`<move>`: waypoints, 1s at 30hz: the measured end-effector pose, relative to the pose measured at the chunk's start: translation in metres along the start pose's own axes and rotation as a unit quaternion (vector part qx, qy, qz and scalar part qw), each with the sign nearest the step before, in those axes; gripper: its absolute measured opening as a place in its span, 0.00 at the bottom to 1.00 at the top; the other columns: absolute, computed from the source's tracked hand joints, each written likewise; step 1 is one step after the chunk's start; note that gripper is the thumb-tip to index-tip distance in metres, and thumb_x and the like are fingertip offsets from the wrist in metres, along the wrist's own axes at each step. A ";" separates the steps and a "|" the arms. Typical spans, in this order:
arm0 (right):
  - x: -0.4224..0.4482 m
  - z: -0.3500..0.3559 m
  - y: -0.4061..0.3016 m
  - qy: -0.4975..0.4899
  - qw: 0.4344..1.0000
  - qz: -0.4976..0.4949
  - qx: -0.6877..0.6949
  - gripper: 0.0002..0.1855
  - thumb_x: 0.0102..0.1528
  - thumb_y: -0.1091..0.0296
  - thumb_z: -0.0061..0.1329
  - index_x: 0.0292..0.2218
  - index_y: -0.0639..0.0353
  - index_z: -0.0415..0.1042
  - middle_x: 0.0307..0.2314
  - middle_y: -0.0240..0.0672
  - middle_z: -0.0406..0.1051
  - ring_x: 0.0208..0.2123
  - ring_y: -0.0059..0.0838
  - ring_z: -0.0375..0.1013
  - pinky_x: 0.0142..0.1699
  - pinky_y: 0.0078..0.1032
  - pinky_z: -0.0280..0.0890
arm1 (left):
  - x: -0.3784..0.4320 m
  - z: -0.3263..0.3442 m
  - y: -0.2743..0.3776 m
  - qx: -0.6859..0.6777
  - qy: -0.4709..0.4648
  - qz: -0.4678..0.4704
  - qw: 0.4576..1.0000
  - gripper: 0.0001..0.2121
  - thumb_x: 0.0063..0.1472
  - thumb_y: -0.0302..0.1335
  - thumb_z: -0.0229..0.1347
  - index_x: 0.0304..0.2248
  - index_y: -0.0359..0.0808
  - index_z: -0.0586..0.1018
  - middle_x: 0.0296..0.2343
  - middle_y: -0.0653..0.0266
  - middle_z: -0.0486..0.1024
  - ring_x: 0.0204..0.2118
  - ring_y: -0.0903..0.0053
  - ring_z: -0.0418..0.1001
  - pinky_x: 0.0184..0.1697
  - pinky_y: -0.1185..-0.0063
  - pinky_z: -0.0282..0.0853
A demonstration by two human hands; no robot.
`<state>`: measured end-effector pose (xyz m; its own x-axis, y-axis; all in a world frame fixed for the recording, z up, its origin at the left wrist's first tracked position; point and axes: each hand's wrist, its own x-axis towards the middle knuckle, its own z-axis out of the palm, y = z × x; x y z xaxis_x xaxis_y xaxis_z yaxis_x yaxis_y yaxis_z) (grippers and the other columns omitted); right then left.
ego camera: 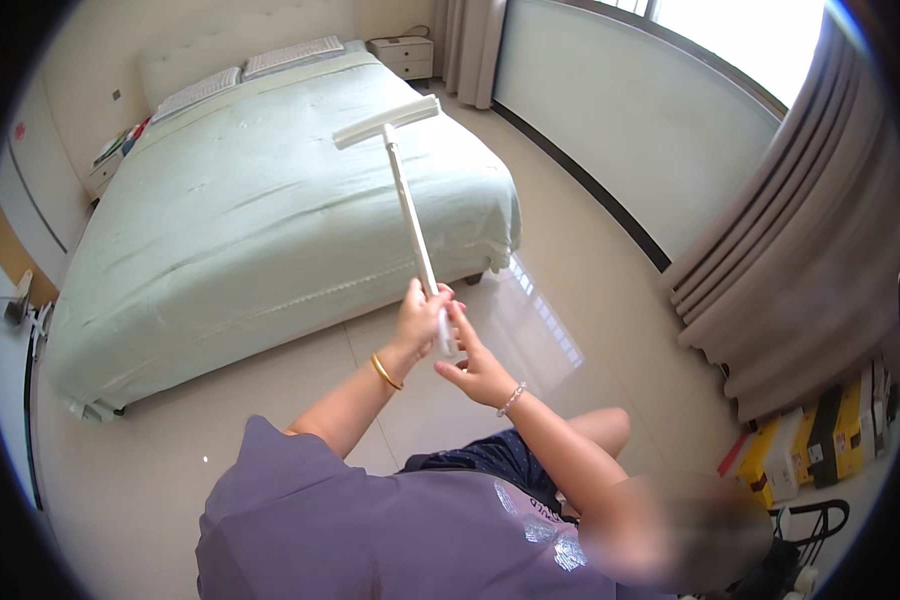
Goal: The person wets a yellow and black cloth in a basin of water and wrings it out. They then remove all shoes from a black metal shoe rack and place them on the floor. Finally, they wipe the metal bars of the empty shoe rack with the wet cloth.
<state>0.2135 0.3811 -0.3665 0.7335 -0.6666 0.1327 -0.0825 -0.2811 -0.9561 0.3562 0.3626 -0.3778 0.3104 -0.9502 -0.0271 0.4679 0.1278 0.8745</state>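
In the head view my left hand (pixel 418 322) is wrapped around the lower part of a long-handled T-shaped tool that looks like a squeegee (pixel 412 214). Its pale metal pole tilts up and away over the bed, ending in a white crosswise head (pixel 386 122). Below my left fingers the white grip end (pixel 446 337) sticks out. My right hand (pixel 481 373) is beside that grip end, with thumb and fingers spread. Whether its fingertips touch the grip is hard to see. Beyond both hands stands a bed with a pale green cover (pixel 270 210).
Glossy floor tiles (pixel 262 405) surround the bed. Nightstands (pixel 403 58) flank its head. At right, a brown curtain (pixel 787 292) hangs by the window, above yellow and white boxes (pixel 780 450). A black metal frame (pixel 825 517) stands at lower right, near a blurred patch.
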 end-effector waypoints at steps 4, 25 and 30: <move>0.040 0.013 -0.007 -0.140 0.990 0.016 0.027 0.38 0.50 0.63 0.48 0.57 0.47 0.42 0.55 0.36 0.44 0.45 0.30 0.61 0.42 0.26 0.63 | 0.054 -0.063 0.046 0.095 0.080 0.052 0.991 0.08 0.54 0.24 0.48 0.32 0.33 0.62 0.23 0.63 0.66 0.18 0.79 0.68 0.18 0.81 0.68; -0.348 -0.157 -0.016 0.619 0.748 0.178 -0.157 0.18 0.48 0.73 0.48 0.43 0.60 0.64 0.31 0.31 0.67 0.30 0.17 0.67 0.34 0.15 0.64 | 0.320 -0.298 0.069 0.827 0.257 0.085 0.493 0.30 0.51 0.42 0.53 0.50 0.36 0.61 0.44 0.45 0.64 0.45 0.52 0.63 0.44 0.63 0.62; -0.496 -0.113 -0.120 0.775 0.475 0.193 -0.370 0.11 0.47 0.73 0.49 0.35 0.60 0.68 0.30 0.30 0.67 0.26 0.17 0.66 0.29 0.14 0.62 | 0.334 -0.049 -0.017 0.777 -0.077 0.400 0.481 0.31 0.51 0.32 0.54 0.52 0.31 0.55 0.48 0.48 0.58 0.52 0.55 0.54 0.54 0.68 0.50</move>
<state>-0.2164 0.6674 -0.2880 -0.7625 -0.3145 0.5654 -0.6440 0.2847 -0.7101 0.4926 0.0567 -0.4250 -0.2425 -0.7990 0.5503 -0.9697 0.2162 -0.1135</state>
